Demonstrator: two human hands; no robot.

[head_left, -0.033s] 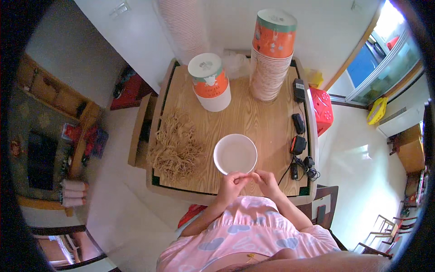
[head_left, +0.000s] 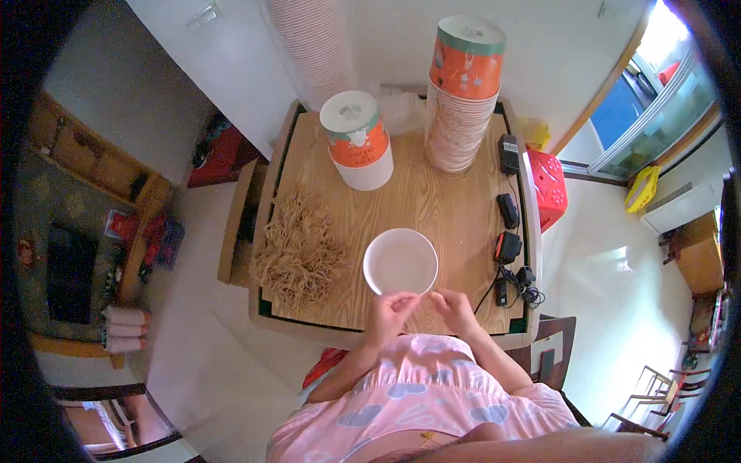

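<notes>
A white paper tub [head_left: 400, 261] stands upright with its mouth facing up near the front of the table. My left hand [head_left: 391, 315] is closed in a pinch just in front of its rim. Beside it, slightly to the right, my right hand [head_left: 455, 310] is also pinched, fingertips toward the left hand. Whatever lies between the fingers, if anything, is too small to make out. A tangled heap of tan twine-like strands [head_left: 299, 255] lies left of the tub.
Behind stand an upturned orange, green and white tub [head_left: 363, 171] and a tall stack of tubs [head_left: 461, 127]. Another white stack [head_left: 312, 50] rises at the back left. Black adapters [head_left: 507, 247] with cords line the wooden table's [head_left: 417, 197] right edge. A red stool [head_left: 546, 189] stands beyond.
My hands have drawn a little apart from each other, so a small gap shows between their fingertips. The tub and the strands stay in place.
</notes>
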